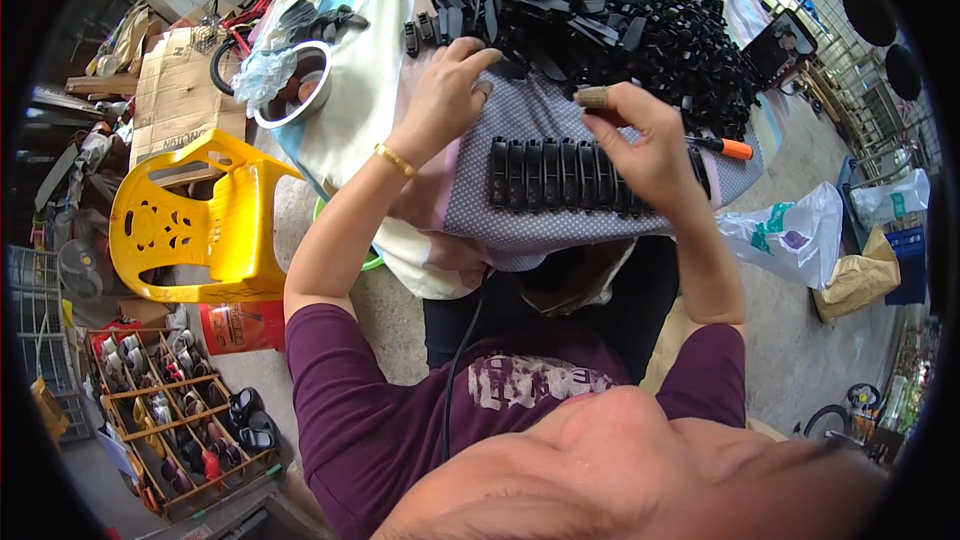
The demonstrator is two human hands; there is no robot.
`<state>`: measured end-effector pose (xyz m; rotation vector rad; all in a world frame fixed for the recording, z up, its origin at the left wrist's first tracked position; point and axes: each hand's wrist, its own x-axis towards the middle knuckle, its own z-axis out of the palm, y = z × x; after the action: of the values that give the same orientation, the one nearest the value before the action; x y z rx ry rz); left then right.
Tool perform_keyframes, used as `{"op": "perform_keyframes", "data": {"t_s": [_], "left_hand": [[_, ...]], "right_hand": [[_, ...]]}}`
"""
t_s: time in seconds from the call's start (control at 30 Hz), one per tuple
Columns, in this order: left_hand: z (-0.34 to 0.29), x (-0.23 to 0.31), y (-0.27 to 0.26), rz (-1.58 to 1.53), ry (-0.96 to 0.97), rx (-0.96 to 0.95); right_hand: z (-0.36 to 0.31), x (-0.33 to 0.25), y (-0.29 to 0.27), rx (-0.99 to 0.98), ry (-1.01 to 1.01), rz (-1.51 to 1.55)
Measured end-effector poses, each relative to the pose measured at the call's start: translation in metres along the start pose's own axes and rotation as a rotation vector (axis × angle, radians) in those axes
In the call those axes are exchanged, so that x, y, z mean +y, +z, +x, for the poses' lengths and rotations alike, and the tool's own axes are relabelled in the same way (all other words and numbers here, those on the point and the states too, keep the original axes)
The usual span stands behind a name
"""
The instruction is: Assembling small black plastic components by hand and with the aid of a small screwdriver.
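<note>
The left hand reaches the near edge of a pile of black plastic parts on the cloth-covered desk; I cannot tell whether its grip has hold of one; the right hand, a tan wrap on one finger, partly hides a neat row of black parts; its grip is likewise unclear; an orange-ended tool lies near the row.
</note>
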<state>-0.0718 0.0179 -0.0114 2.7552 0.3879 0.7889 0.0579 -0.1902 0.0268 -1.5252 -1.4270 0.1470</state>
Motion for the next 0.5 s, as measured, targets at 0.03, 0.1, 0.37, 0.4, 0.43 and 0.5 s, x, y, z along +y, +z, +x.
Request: {"op": "perform_keyframes", "data": {"t_s": [0.03,0.1,0.37,0.4,0.43,0.5], "left_hand": [[0.006,-0.003,0.007,0.133,0.122,0.088],[0.013,-0.005,0.016,0.162,0.108,0.031],[0.002,0.028,-0.003,0.148,0.194,0.096],[-0.002,0.044,-0.015,0.117,0.132,0.056],[-0.008,0.055,-0.025,0.091,0.152,0.03],[-0.021,0.078,-0.029,-0.121,0.212,-0.061]], "right_hand": [[-0.003,-0.004,0.006,0.026,0.002,0.036],[-0.013,-0.002,0.007,0.032,-0.018,0.004],[-0.055,-0.007,0.012,0.238,0.022,0.172],[-0.057,-0.009,0.015,0.275,0.019,0.209],[-0.058,-0.01,0.02,0.285,0.007,0.19],[-0.058,-0.011,0.024,0.308,-0.059,0.174]]}}
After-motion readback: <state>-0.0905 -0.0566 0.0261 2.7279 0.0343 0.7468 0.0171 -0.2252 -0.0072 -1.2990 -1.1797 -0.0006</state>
